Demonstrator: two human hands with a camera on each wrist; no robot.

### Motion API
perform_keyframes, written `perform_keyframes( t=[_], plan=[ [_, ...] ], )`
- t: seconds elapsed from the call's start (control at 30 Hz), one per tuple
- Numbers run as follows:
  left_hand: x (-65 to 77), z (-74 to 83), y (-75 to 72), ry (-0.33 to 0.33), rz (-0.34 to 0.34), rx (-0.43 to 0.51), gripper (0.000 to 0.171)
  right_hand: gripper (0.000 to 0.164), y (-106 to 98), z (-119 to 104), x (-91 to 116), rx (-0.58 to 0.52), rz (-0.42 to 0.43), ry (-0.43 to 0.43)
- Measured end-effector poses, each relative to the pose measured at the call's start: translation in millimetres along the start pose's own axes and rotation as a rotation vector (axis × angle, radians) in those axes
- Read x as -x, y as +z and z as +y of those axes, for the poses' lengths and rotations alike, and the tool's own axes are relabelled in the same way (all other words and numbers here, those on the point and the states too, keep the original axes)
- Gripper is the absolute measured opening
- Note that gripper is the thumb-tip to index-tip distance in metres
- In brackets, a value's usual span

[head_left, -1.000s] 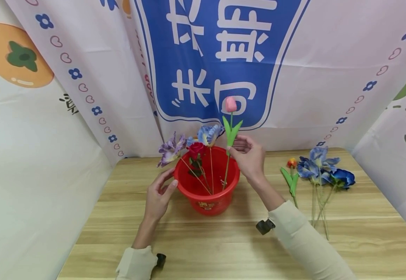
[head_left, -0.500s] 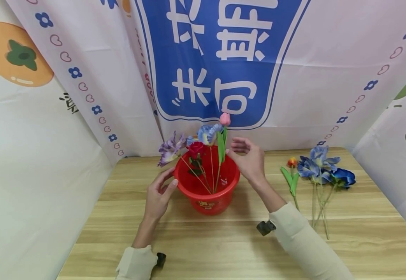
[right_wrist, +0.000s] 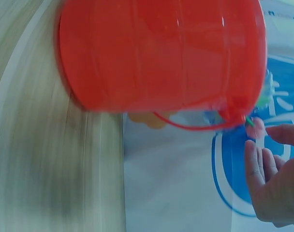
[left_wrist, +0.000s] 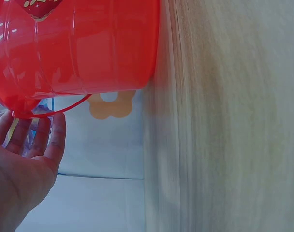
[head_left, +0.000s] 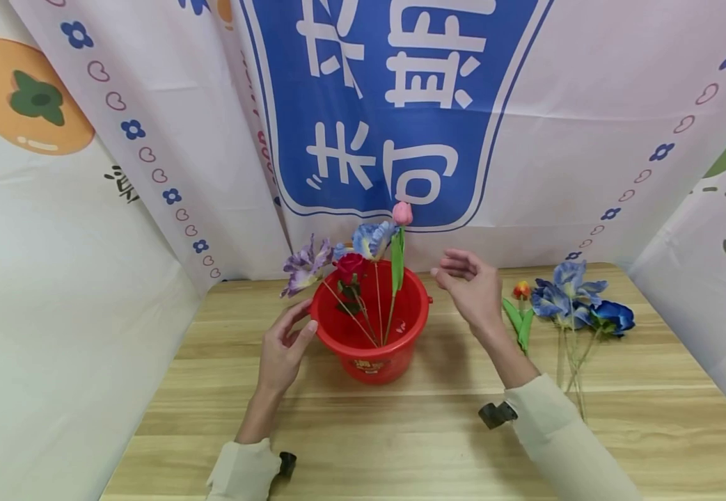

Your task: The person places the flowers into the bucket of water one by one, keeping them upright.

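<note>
A red bucket (head_left: 372,365) stands on the wooden table, holding several artificial flowers. Among them are a purple flower (head_left: 308,266), a red rose (head_left: 350,266), a blue iris-like flower (head_left: 373,241) and a pink tulip (head_left: 403,213) leaning at the right. My left hand (head_left: 282,355) touches the bucket's left rim with fairly straight fingers; in the left wrist view its fingertips reach the red handle (left_wrist: 72,107). To the right of the bucket, apart from it, my right hand (head_left: 472,289) hovers with relaxed fingers and nothing in them.
At the table's right lie an orange-red tulip (head_left: 521,291) with green leaves, pale blue flowers (head_left: 569,292) and a dark blue flower (head_left: 614,319), their stems pointing toward me. A printed cloth (head_left: 375,104) hangs close behind the bucket.
My right hand let go of the pink tulip, which dropped lower and leaned left in the bucket. That hand then moved right, away from the rim. My left hand stayed put.
</note>
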State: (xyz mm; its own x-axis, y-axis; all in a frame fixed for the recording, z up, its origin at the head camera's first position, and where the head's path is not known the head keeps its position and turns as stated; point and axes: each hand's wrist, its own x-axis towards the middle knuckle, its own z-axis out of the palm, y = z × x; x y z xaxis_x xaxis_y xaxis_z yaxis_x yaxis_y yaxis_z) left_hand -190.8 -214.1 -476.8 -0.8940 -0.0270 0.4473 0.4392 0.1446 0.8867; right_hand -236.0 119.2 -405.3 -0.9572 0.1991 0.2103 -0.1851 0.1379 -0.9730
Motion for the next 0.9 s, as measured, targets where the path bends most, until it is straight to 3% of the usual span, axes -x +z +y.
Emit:
perform_keyframes(
  t=[0.33, 0.9],
  plan=[
    [0.4, 0.6, -0.1, -0.01, 0.0, 0.003, 0.043, 0.043, -45.1, 10.1, -3.4, -0.131, 0.103, 0.049],
    [0.2, 2.2, 0.8, -0.004, 0.012, -0.001, 0.042, 0.033, -141.5, 38.0, 7.3, -0.058, 0.18, 0.164]
  ],
)
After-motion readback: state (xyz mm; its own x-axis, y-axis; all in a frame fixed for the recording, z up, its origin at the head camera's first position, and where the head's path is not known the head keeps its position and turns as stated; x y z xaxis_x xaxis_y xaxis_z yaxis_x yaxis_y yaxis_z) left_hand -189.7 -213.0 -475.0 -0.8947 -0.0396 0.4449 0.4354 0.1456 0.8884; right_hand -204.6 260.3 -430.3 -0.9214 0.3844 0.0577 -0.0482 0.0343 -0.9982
